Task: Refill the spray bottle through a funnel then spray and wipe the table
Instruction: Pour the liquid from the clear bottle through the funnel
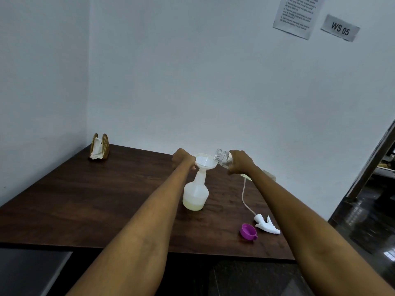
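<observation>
Pale blue-white walls [213, 71] meeting in a corner left of and beyond the fingers. Printed sheet [299, 16] and "WS 05" label [340, 28] taped high up, right of the fingers. Dark wood-grain tabletop [85, 199] spreading beneath them. Dark glossy floor [363, 227] and slanting door frame [372, 163] far right. Dim, even light.

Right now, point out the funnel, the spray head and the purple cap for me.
funnel [205, 160], head view, on its white bowl above the bottle neck.
spray head [267, 225], head view, on its white trigger body lying on the table.
purple cap [248, 231], head view, on its side wall.
</observation>
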`<state>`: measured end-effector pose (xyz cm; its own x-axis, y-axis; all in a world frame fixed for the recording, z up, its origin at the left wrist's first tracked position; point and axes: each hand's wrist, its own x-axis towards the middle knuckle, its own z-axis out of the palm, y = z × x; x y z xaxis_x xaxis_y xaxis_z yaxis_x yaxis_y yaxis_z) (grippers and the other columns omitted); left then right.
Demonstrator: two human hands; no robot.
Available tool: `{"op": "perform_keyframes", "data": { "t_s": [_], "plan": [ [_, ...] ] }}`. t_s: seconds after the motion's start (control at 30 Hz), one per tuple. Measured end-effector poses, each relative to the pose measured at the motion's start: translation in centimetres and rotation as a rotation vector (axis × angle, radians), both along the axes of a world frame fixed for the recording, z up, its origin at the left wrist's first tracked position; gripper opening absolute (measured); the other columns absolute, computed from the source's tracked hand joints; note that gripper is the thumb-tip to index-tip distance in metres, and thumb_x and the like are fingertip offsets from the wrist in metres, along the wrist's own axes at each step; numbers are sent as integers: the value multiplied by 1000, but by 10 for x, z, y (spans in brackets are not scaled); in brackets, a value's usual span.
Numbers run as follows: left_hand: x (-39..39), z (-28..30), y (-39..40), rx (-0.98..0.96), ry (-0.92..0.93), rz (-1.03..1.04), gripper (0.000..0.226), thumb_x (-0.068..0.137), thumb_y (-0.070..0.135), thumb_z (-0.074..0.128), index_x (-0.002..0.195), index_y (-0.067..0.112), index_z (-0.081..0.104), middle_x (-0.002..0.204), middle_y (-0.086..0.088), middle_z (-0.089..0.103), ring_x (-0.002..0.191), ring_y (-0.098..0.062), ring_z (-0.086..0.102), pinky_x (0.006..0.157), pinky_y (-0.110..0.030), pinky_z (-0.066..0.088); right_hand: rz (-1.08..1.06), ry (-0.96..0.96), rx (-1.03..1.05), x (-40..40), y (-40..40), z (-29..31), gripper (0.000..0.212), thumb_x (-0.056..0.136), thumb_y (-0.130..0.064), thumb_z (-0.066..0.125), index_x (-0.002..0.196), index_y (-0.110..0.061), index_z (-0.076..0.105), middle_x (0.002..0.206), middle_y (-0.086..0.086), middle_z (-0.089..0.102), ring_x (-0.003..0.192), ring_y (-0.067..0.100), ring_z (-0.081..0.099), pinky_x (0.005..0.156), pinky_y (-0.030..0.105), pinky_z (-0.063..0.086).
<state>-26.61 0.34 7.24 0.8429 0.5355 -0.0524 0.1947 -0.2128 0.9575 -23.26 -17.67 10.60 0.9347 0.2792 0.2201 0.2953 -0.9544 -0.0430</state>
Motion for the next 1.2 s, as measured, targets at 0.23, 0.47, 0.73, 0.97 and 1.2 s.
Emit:
{"op": "perform_keyframes", "data": {
  "t_s": [0.23,0.47,0.73,0.97,1.2],
  "plan": [
    [1,-2,1,-2,-14,23,19,87,0,59,69,1,58,77,-15,70,26,-12,49,45,-22,51,6,-16,-35,-1,3,2,47,66,-14,75,106,-4,53,111,11,60,102,28,56,66,27,36],
    [2,-3,1,-17,-21,25,23,87,0,59,65,2,54,83,-17,73,38,-15,54,53,-25,54,16,-21,-65,-4,3,1,41,67,-13,74,100,-6,52,110,11,61,102,28,56,65,28,36],
    [0,-1,0,4,-28,15,8,87,-2,58,80,-2,62,89,-19,73,42,-18,54,56,-26,55,21,-9,-62,-5,4,3,37,68,-13,74,93,-11,47,112,11,60,103,27,56,66,27,36],
    [3,-3,0,-19,-29,41,23,86,-1,59,65,1,53,85,-18,74,42,-18,55,67,-32,60,19,-26,-66,-5,3,4,39,67,-13,75,99,-8,51,110,11,61,99,27,56,66,27,35],
    [2,-2,-1,-26,-31,38,23,86,-2,58,64,2,53,84,-18,74,46,-21,58,68,-33,61,10,1,4,0,2,1,40,66,-13,75,90,-12,43,110,12,60,92,26,52,67,28,36]
  ]
}}
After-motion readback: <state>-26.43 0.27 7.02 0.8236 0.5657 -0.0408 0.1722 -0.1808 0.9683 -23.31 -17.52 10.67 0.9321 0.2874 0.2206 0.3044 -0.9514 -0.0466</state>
